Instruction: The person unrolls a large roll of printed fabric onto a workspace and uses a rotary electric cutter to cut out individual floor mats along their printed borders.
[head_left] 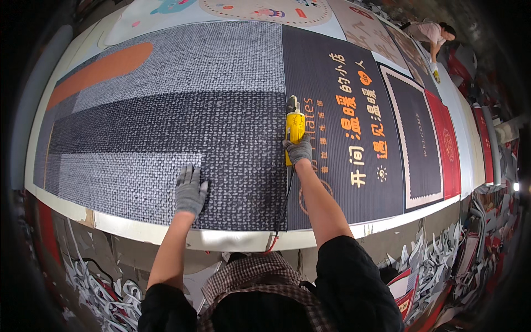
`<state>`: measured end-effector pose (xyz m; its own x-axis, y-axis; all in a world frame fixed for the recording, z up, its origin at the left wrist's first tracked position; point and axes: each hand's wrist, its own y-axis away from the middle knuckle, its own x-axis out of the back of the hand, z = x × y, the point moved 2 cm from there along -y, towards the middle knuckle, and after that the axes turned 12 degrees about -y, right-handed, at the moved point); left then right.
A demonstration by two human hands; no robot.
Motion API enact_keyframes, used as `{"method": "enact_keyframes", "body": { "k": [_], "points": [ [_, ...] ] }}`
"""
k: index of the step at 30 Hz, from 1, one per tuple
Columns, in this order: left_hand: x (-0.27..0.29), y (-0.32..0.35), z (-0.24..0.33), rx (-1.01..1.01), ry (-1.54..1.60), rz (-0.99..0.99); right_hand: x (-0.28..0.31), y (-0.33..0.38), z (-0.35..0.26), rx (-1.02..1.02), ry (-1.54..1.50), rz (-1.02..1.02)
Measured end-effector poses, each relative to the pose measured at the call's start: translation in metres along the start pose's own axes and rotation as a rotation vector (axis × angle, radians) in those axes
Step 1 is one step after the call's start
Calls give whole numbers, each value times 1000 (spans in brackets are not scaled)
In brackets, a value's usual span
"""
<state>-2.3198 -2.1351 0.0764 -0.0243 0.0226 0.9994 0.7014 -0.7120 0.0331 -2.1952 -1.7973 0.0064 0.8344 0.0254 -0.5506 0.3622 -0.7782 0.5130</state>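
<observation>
Held a yellow, elongated, corded power tool [295,125] in the grey-gloved right hand [299,149], midway along the right edge of the grey-and-black weave-print sheet [238,135], apparently with only the far stretch left, and rested the grey-gloved left hand [191,191] flat.

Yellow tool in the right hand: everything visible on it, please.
The yellow tool has a slim, plastic-looking body with dark marks and a metallic-looking head at the far end. It points away from the person, over the seam between the gray mat and the dark mat. The gloved right hand grips its near part. A black cord appears to trail from its near end. Whether it's running can't be told.
</observation>
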Motion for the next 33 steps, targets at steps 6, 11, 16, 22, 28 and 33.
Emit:
{"method": "enact_keyframes", "body": {
  "k": [6, 11, 16, 22, 28, 33],
  "points": [
    [-30, -95, 31, 32, -67, 101, -60, 2, -27, 188, 981, -93],
    [-29, -106, 46, 94, -40, 67, -77, -47, -41, 197, 1181, -50],
    [-23, -102, 39, 102, -50, 67, -127, -71, -53, 204, 1159, -75],
    [-26, -106, 43, 86, -18, 80, -156, -138, -60, 171, 1172, -55],
    [-22, -110, 43, 94, -7, 16, -187, -201, -56, 223, 1163, -70],
    [-15, -113, 42, 90, 3, -35, -217, -238, -65, 291, 1214, -55]
  ]
}}
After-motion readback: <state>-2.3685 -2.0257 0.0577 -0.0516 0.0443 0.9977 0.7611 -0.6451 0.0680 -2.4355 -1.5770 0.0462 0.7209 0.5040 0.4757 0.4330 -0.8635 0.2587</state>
